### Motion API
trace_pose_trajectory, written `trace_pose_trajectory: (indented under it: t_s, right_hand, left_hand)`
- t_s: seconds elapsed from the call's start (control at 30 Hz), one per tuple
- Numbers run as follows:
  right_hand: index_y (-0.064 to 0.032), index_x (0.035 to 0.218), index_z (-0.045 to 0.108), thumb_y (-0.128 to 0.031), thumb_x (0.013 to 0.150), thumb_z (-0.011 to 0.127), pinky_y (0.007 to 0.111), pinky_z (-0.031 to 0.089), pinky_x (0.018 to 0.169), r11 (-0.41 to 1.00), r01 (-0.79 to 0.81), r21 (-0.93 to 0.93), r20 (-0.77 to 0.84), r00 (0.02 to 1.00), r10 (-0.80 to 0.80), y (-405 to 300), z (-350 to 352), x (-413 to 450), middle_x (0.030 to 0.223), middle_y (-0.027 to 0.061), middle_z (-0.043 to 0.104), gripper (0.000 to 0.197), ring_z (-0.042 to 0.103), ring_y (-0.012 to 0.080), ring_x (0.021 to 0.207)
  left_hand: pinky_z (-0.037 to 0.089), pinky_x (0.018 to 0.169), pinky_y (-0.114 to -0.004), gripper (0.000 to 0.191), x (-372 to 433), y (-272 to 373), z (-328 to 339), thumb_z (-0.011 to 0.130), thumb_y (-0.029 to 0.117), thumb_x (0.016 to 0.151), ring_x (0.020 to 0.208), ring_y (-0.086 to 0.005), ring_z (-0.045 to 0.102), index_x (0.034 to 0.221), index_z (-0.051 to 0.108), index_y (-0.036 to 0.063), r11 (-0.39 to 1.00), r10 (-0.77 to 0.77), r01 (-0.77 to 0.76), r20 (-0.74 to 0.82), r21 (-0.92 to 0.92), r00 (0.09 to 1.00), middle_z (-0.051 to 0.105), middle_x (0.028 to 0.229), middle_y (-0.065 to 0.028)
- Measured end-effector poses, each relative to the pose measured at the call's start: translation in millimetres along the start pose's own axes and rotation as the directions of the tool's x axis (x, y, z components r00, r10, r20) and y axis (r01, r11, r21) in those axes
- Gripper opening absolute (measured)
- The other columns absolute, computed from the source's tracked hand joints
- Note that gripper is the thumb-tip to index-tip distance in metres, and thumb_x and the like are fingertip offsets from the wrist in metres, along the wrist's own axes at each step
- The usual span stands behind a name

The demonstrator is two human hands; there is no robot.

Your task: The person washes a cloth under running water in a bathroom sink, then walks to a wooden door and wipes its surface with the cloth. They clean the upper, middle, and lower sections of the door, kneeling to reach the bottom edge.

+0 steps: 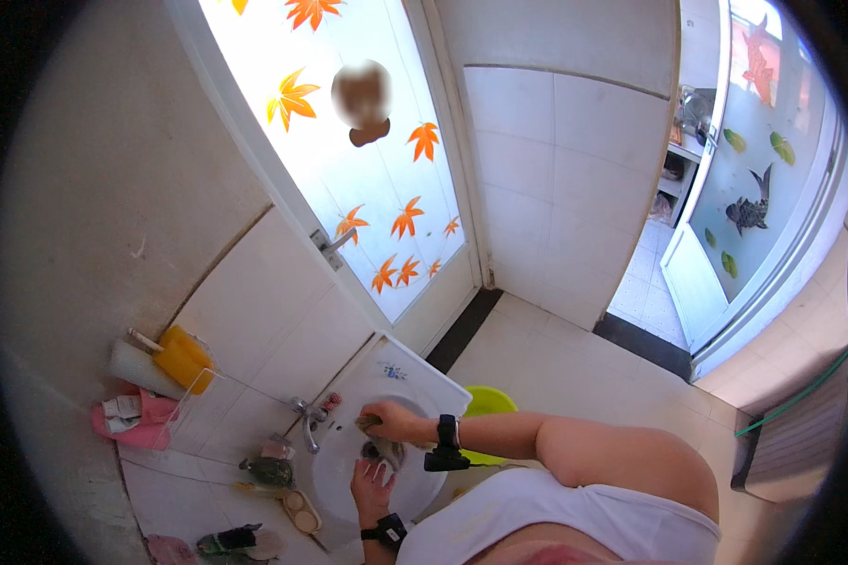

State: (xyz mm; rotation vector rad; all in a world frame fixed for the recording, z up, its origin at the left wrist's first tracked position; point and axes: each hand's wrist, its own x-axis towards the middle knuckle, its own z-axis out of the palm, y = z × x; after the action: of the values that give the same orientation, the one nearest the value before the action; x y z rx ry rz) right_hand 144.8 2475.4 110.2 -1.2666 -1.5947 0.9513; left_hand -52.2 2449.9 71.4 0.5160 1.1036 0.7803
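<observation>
Both my hands are over a white ceramic washbasin with a blue flower print. My right hand, with a dark band on its wrist, is closed on a brownish cloth-like item. My left hand is lower in the basin, fingers spread, at the near edge of a greyish wet-looking item; whether it grips that item cannot be told. A dark round spot, perhaps the drain, shows between the hands. The chrome faucet stands at the basin's left side, its spout over the bowl.
A lime-green plastic basin is on the floor beyond my right forearm. Left of the faucet are a dark green bottle and a beige soap dish. A wall rack holds a yellow container and a pink item. A leaf-patterned glass door stands ahead.
</observation>
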Motion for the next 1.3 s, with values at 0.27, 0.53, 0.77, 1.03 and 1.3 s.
trace_pose_trajectory:
  t_s: [0.27, 0.53, 0.77, 1.03, 1.3]
  right_hand:
    - [-0.0009, 0.075, 0.061, -0.018, 0.072, 0.061, 0.041, 0.042, 0.06, 0.941, 0.312, -0.129, 0.381, 0.892, -0.243, -41, 16, -18, 0.07, 0.0167, 0.059, 0.017, 0.054, 0.0318, 0.064]
    - [-0.0069, 0.128, 0.035, -0.039, 0.088, 0.047, 0.036, 0.033, 0.097, 0.983, -0.096, -0.154, -0.164, 0.984, 0.07, -7, 2, -1, 0.125, 0.0209, 0.042, 0.052, 0.041, 0.0354, 0.114]
    - [-0.017, 0.138, 0.022, -0.058, 0.087, 0.033, 0.046, 0.022, 0.103, 0.644, -0.408, 0.648, 0.055, 0.867, 0.495, -36, -5, -28, 0.142, 0.0086, 0.024, 0.067, 0.019, 0.0243, 0.131]
    - [-0.0116, 0.112, 0.051, -0.041, 0.086, 0.051, 0.031, 0.037, 0.095, 0.071, 0.076, 0.995, -0.103, 0.832, 0.546, -44, -18, -94, 0.111, 0.0025, 0.056, 0.039, 0.051, 0.0158, 0.103]
    - [-0.0102, 0.103, 0.054, -0.033, 0.088, 0.052, 0.032, 0.045, 0.088, 0.197, 0.438, 0.877, -0.467, 0.682, 0.562, -40, -28, -186, 0.101, 0.0055, 0.06, 0.028, 0.057, 0.0169, 0.092]
  left_hand:
    - [0.045, 0.081, -0.031, 0.035, -16, 35, 34, 0.041, 0.028, 0.093, 0.095, -0.0224, 0.052, 0.115, 0.047, 0.0011, 0.997, 0.069, -0.077, 0.221, 0.028, 0.973, 0.05, 0.107, -0.0105]
    - [0.039, 0.083, -0.037, 0.036, 35, 44, 31, 0.04, 0.024, 0.092, 0.097, -0.0258, 0.048, 0.115, 0.045, -0.0035, 0.901, 0.304, -0.378, 0.312, 0.212, 0.9, 0.048, 0.106, -0.0132]
    - [0.033, 0.094, -0.038, 0.04, 9, 59, 69, 0.041, 0.021, 0.091, 0.11, -0.0294, 0.042, 0.122, 0.04, -0.0043, 0.852, 0.438, -0.523, 0.52, 0.02, 0.733, 0.044, 0.117, -0.0165]
    - [0.016, 0.107, -0.038, 0.051, -8, -4, 125, 0.038, 0.031, 0.092, 0.127, -0.0244, 0.028, 0.133, 0.027, 0.0019, 0.693, -0.042, 0.635, 0.861, -0.341, 0.507, 0.033, 0.136, -0.0114]
    - [0.018, 0.106, -0.037, 0.052, -57, -51, 179, 0.033, 0.035, 0.094, 0.126, -0.0213, 0.029, 0.135, 0.024, 0.0045, 0.853, -0.206, 0.5, 0.977, 0.149, 0.059, 0.031, 0.137, -0.0093]
